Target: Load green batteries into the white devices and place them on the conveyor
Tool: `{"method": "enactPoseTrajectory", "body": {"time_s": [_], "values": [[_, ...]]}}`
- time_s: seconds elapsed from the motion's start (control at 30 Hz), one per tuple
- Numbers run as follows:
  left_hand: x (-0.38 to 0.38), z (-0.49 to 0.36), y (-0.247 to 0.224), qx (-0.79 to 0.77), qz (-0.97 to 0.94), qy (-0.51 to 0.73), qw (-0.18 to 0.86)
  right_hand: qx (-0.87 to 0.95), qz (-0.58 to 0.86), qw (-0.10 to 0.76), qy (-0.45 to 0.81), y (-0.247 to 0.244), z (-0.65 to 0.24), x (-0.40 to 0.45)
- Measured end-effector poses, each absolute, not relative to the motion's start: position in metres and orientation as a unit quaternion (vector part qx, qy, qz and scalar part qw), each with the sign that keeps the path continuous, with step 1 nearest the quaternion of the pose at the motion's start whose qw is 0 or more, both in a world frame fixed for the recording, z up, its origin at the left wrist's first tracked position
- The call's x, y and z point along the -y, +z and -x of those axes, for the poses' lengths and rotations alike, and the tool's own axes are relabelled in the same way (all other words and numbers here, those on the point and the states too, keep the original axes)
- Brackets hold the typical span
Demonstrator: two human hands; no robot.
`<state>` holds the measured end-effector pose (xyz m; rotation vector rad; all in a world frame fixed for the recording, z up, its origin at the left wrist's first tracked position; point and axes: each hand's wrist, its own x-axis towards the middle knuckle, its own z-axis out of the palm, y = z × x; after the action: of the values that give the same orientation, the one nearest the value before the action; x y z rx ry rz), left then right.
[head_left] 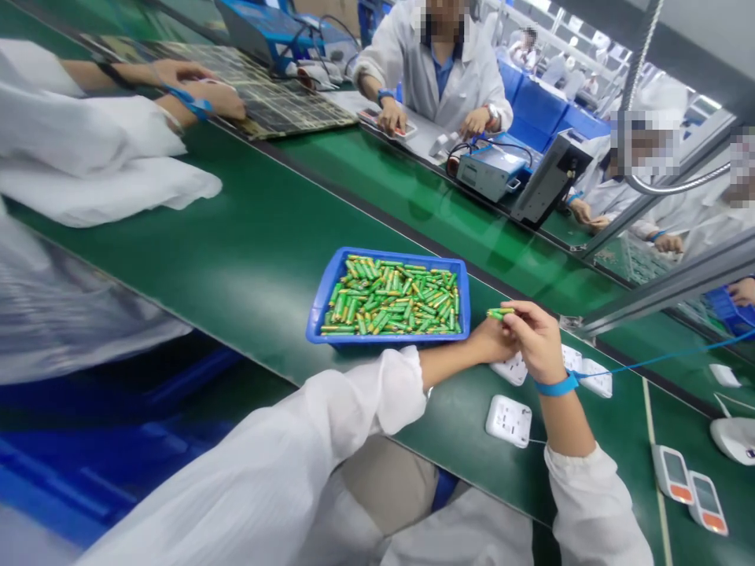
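My right hand (534,338), with a blue band at the wrist, pinches green batteries (500,313) between thumb and fingers. Just behind it is my left hand (492,339), beside the right end of the bin; its fingers are mostly hidden by my right hand. The blue bin (389,339) holds many green batteries with gold ends. A white square device (508,421) lies on the green table below my hands. More white devices (597,378) lie beside and partly behind my right hand.
Two white devices with screens and orange buttons (705,503) lie at the right. A metal frame (666,291) crosses the right side. Another person's hands (206,94) work at the upper left. A person in white (440,79) works across the table, near a grey-blue instrument (489,169).
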<state>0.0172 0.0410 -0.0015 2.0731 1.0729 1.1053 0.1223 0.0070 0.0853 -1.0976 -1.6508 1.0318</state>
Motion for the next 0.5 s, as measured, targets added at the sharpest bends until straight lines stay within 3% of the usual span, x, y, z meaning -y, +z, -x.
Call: {"method": "enactPoseTrajectory", "body": {"time_s": [0.17,0.5], "values": [[-0.039,-0.004,-0.003,-0.384,-0.815,0.359,0.243,0.581,0.533,0.527,0.315,0.051,-0.181,0.005],[-0.037,0.003,0.004,-0.375,-0.8,0.382,0.27,0.56,0.576,0.498,0.326,0.018,-0.185,0.02]]}}
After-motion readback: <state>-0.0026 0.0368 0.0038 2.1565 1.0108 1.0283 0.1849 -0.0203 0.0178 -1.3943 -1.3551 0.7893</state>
